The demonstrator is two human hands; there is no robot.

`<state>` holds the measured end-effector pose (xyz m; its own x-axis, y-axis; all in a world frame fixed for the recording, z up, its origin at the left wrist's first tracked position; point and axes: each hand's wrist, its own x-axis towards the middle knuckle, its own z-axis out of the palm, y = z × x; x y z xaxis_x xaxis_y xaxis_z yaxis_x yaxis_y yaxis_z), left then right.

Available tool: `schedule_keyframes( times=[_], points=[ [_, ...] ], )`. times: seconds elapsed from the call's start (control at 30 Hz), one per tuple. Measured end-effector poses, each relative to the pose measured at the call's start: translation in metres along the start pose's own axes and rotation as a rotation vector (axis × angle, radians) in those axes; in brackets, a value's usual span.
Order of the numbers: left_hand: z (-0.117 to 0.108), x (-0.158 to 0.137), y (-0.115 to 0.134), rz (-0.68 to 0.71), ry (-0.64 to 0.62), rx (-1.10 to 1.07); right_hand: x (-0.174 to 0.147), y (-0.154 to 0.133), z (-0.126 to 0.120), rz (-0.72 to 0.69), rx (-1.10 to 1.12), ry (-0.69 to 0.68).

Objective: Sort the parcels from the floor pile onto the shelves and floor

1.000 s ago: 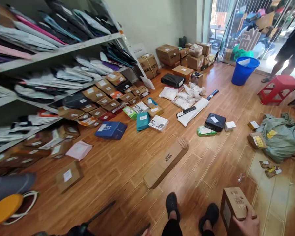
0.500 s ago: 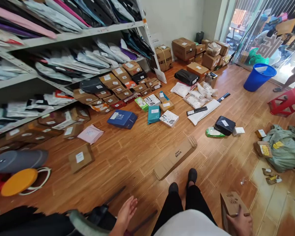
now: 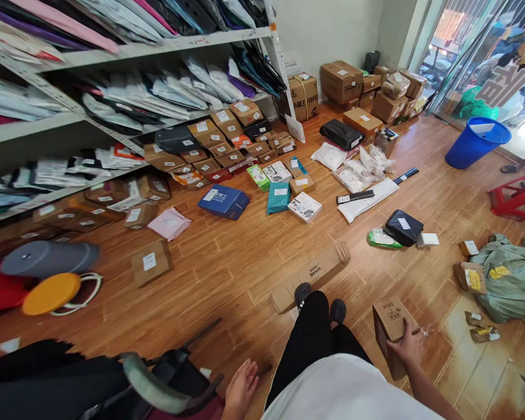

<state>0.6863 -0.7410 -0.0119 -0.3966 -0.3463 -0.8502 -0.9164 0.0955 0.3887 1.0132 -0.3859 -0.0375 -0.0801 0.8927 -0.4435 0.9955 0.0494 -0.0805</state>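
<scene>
My right hand (image 3: 408,345) grips a brown cardboard box (image 3: 385,324) with dark print on its top, held at my right side above the floor. Its fingers spread over the box's near edge. My left hand (image 3: 244,380) hangs at the bottom middle with nothing in it, its fingers extended and slightly curled. Close to it on the left is a chair with a curved grey-green armrest (image 3: 151,385). A long flat carton (image 3: 310,277) lies on the floor at my feet, one shoe overlapping its near edge.
Shelves of bagged parcels (image 3: 149,87) line the left. Boxes and parcels cover the floor ahead, including a blue box (image 3: 223,202) and a black parcel (image 3: 403,227). A blue bin (image 3: 476,143), a red stool (image 3: 516,195) and a green sack (image 3: 507,280) stand right. A yellow-topped stool (image 3: 51,293) is left.
One foot has stepped forward to the long carton. The box in my right hand has come forward and leftward in view. My left hand has shifted right and lower in view.
</scene>
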Motion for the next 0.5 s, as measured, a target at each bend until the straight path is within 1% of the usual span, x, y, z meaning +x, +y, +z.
schedule_keyframes(
  times=[0.07,0.13,0.3,0.5],
  points=[
    [0.005,0.001,0.005,0.000,-0.021,-0.007,0.002,0.001,0.000,-0.007,-0.002,0.015],
    [0.009,0.000,0.005,-0.002,-0.033,-0.007,0.003,0.006,0.001,-0.015,0.017,0.020],
    [0.013,-0.002,-0.008,-0.014,-0.019,0.010,-0.004,0.025,0.010,0.015,0.057,-0.077],
    [0.011,0.002,-0.020,-0.018,-0.010,0.017,-0.017,0.050,0.024,0.012,-0.022,-0.088]
  ],
)
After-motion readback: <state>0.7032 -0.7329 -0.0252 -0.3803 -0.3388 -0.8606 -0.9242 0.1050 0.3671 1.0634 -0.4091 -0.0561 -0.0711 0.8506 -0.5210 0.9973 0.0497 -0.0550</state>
